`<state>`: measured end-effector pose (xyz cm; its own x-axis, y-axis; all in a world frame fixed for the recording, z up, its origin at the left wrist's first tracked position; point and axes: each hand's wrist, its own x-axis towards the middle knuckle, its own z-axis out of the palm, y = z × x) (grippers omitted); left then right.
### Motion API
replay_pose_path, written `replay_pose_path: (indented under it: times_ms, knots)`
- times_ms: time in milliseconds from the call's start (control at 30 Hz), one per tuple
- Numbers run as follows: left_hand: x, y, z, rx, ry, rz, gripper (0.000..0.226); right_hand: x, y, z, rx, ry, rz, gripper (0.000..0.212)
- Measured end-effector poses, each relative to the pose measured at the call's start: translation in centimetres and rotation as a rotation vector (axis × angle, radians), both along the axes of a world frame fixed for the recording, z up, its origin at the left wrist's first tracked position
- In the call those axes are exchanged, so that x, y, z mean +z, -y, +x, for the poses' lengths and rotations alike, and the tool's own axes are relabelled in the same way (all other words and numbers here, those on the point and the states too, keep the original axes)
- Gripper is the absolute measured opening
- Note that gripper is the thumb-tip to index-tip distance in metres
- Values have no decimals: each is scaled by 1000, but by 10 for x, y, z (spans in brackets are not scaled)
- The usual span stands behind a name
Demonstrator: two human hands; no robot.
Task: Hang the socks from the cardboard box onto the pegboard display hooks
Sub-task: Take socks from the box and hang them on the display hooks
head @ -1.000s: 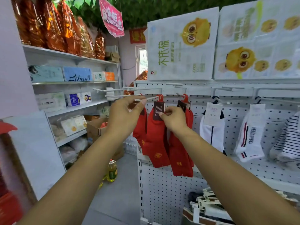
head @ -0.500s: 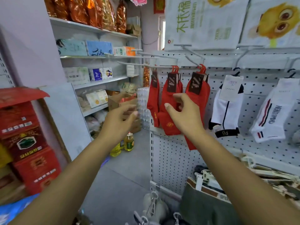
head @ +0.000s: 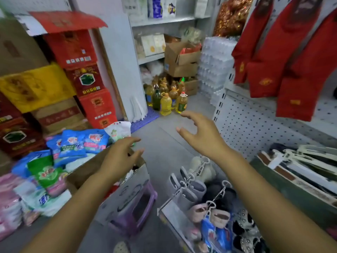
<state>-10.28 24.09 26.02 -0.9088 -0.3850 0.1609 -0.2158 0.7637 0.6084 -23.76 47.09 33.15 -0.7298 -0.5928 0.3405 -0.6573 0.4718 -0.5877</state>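
Released: the red fabric socks (head: 269, 70) hang. Left hand (head: 118, 157) and right hand (head: 200, 137), grips wide and empty, drop toward the brown cardboard box (head: 83, 173) for more.

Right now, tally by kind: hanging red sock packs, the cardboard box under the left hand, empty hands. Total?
Hanging red sock packs: 3
Empty hands, left hand and right hand: 2
Cardboard box under the left hand: 1
Total: 6
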Motion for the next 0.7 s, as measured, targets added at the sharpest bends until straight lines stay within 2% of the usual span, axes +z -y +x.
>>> replay_pose_path:
  times_ms: [200,367,467,600,700]
  knots:
    - [-74,74,82,242,109,85,41,-78,97,26,87,158,133,43]
    - [-128,145,131,396,218,156,37,-148,177,57,134,334,249,41]
    - [-156,179,154,438,290,210,37,-184,219,71,140,439,319,43]
    - [-185,206,179,475,441,271,55,-221,255,88,122,539,426,44]
    - [-204,215,186,463,563,329,59,-245,272,97,140,586,525,42]
